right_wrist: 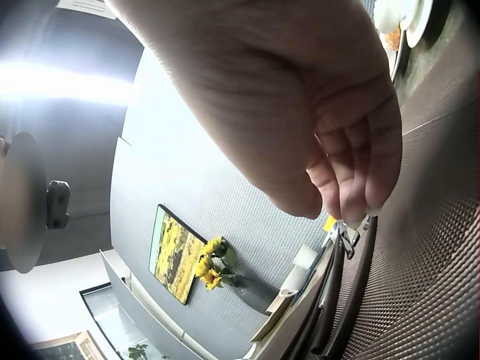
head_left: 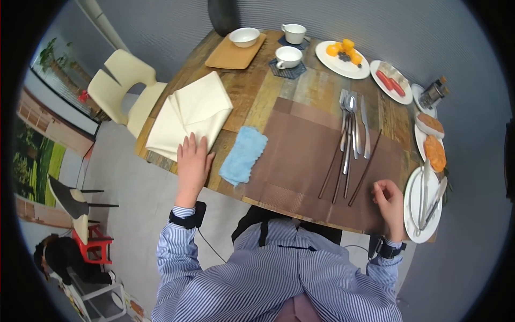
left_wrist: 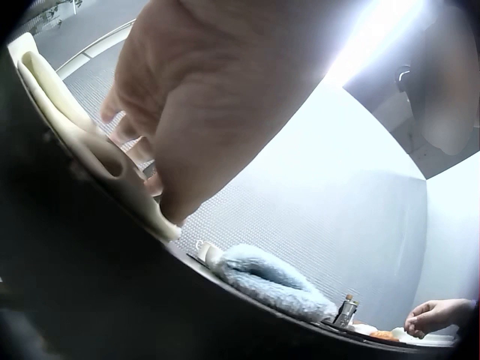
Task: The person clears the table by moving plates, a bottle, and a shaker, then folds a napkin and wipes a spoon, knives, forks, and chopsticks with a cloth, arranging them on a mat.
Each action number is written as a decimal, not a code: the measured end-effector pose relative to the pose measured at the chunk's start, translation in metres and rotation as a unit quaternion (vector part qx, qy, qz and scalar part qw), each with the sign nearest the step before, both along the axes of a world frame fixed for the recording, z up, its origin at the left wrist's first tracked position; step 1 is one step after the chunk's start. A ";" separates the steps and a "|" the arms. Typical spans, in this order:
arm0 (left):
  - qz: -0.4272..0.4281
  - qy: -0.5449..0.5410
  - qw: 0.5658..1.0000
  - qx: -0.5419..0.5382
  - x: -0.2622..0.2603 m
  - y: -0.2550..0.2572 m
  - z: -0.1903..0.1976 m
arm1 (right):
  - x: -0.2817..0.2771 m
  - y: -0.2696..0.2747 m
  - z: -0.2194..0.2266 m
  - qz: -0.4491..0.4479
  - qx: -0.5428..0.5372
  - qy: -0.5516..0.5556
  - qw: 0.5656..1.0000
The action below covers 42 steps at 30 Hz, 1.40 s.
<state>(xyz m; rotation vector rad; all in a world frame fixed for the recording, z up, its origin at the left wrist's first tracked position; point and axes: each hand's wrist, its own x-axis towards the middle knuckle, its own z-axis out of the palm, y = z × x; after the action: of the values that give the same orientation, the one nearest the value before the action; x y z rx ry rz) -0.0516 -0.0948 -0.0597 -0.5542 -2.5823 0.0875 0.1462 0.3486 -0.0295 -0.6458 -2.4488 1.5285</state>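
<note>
Two hands rest at the near edge of a wooden table (head_left: 252, 102). The left hand (head_left: 192, 163) lies flat with straight fingers (head_left: 189, 144) on the near corner of a folded cream napkin (head_left: 190, 112), pressing it and gripping nothing; the rest of the napkin spreads away beyond the fingertips. Just beside that hand, on its thumb side, lies a blue cloth (head_left: 243, 154), apart from the fingers. The right hand (head_left: 390, 203) sits on a brown placemat (head_left: 300, 155) with its fingers (head_left: 380, 189) curled loosely inward; the right wrist view shows the bent fingertips close together with nothing pinched between them. Just past those fingertips lie dark chopsticks (head_left: 366, 168), near but not touched, and farther on a bundle of cutlery (head_left: 351, 126). To the outer side of the right hand stands a white plate (head_left: 413, 206) bearing more utensils.
</note>
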 end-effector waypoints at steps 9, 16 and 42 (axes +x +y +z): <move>-0.101 -0.184 0.932 0.295 0.019 0.063 0.009 | 0.004 0.007 -0.010 -0.010 0.046 0.035 0.998; -0.007 -0.191 0.952 0.237 0.030 0.052 0.006 | 0.004 0.008 -0.013 -0.021 0.065 0.022 0.997; -0.196 -0.693 0.541 0.434 0.028 0.249 0.008 | -0.064 -0.038 -0.024 0.094 0.133 0.025 0.986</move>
<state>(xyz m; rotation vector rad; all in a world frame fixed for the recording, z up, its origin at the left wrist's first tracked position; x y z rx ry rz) -0.0241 0.1539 -0.0519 -0.9392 -2.9286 -2.5996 0.0821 0.3101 -0.0539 -0.3309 -2.6725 1.2248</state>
